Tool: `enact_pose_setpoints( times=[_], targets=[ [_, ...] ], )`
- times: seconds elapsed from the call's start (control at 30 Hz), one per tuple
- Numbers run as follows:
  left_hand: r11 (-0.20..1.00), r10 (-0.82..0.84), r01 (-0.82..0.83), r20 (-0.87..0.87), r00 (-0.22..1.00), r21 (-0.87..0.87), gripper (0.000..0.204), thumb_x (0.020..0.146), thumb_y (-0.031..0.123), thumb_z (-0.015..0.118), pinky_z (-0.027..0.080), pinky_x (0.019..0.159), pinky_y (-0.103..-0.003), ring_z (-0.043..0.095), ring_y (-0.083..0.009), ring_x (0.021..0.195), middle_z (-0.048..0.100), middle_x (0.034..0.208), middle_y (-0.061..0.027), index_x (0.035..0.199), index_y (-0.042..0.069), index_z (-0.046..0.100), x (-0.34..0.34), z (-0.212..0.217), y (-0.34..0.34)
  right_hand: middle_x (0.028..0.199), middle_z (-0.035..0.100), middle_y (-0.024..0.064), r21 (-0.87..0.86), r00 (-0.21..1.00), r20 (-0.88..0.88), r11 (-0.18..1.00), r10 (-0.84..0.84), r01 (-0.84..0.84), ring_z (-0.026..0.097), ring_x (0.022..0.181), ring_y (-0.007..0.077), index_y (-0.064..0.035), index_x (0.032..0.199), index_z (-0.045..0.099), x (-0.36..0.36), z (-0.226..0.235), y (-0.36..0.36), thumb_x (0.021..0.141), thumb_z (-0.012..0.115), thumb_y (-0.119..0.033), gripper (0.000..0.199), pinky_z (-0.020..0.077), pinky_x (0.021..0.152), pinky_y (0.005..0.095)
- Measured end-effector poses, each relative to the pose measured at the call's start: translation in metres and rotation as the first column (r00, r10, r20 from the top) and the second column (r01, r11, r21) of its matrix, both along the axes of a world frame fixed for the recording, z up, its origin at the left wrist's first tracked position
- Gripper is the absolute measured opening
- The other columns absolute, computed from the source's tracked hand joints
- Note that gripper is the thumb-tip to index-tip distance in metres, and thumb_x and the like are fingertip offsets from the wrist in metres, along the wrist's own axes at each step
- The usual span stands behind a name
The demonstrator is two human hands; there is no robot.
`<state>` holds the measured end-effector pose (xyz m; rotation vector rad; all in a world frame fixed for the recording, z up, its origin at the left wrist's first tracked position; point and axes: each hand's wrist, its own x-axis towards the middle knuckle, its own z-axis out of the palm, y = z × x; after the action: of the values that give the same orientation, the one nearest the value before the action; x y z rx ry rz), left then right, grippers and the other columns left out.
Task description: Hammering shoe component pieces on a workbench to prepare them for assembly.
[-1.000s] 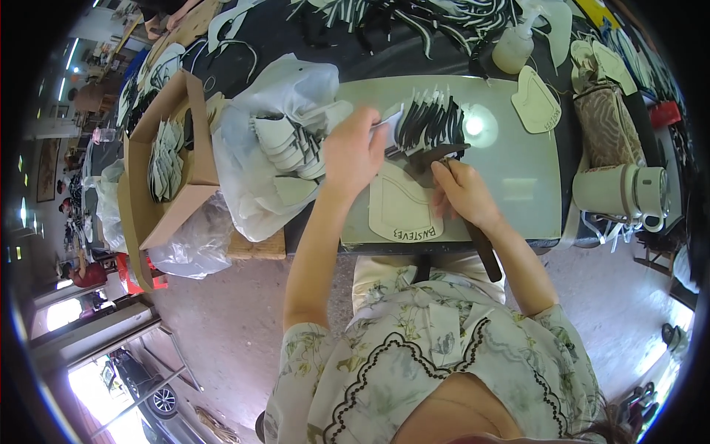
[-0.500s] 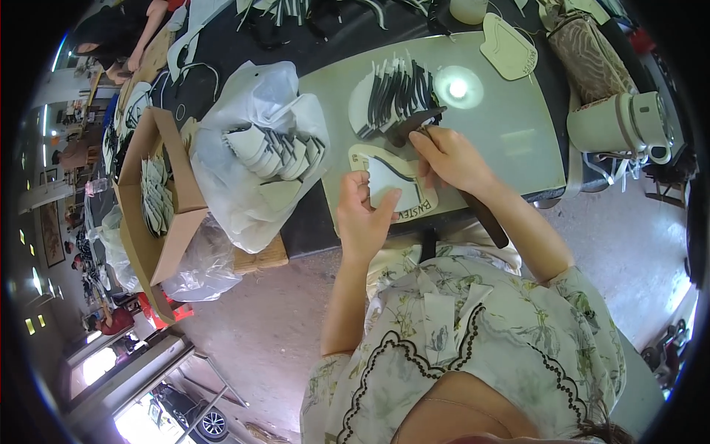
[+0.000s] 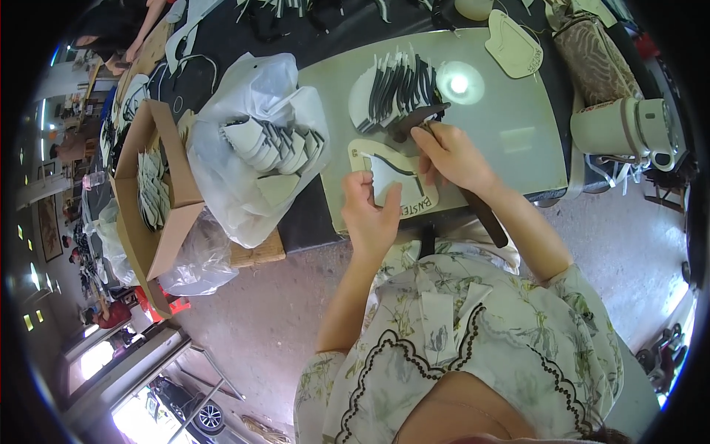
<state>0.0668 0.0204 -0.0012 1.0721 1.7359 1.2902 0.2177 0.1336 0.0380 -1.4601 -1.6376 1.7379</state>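
My right hand is closed round a hammer, its dark head pointing away from me and its brown handle sticking out behind the palm. Its fingertips hang low over the right side of a cream template with a cut-out middle. Within the cut-out lies a white flat piece with a curved black strip along its far edge. The curled fingers of my left hand and its thumb grip this piece at its near left side. Just beyond the template lies a fanned stack of white-and-black pieces.
A greenish board covers the work spot on the black table. To its left are a white plastic bag of similar pieces and a cardboard box. At right stand a pale flask and a patterned pouch. Another cream template lies far right.
The view has shifted slightly. My left thumb is more upright on the white piece; the hammer and right hand keep nearly the same place.
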Motion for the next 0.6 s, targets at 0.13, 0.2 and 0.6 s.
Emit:
enact_pose_setpoints(
  times=[0.13, 0.2, 0.6],
  targets=[
    [0.993, -0.001, 0.042, -0.348, 0.937, 0.112, 0.036, 0.082, 0.005, 0.074, 0.047, 0.050, -0.025, 0.057, -0.0068, 0.068, 0.059, 0.087, -0.0056, 0.104, 0.002, 0.045, 0.002, -0.003, 0.001, 0.061, 0.065, 0.0086, 0.035, 0.998, -0.038, 0.998, 0.048, -0.047, 0.065, 0.051, 0.0184, 0.0035, 0.090, 0.059, 0.003, 0.007, -0.010, 0.100, 0.050, -0.028, 0.034, 0.0510, 0.051, 0.0324],
    [0.994, -0.035, 0.083, -0.487, 0.873, 0.077, 0.034, 0.083, 0.010, 0.074, 0.047, 0.053, -0.029, 0.056, -0.0124, 0.063, 0.058, 0.080, -0.0071, 0.103, 0.002, 0.048, 0.004, 0.006, 0.001, 0.061, 0.065, 0.0088, 0.149, 0.996, -0.005, 0.985, 0.093, -0.091, 0.066, 0.052, 0.0201, 0.0033, 0.092, 0.059, 0.002, 0.000, -0.014, 0.099, 0.050, -0.027, 0.032, 0.0515, 0.052, 0.0335],
    [0.946, -0.217, 0.184, -0.099, 0.971, -0.268, 0.017, 0.085, 0.008, 0.071, 0.038, 0.049, -0.018, 0.049, -0.0015, 0.055, 0.059, 0.061, 0.0014, 0.076, -0.005, 0.063, -0.050, 0.020, 0.003, 0.059, 0.063, 0.0100, 0.312, 0.986, 0.101, 0.938, 0.129, -0.155, 0.065, 0.054, 0.0265, 0.0027, 0.093, 0.059, -0.004, -0.002, -0.021, 0.098, 0.050, -0.025, 0.029, 0.0525, 0.056, 0.0376]
  ],
)
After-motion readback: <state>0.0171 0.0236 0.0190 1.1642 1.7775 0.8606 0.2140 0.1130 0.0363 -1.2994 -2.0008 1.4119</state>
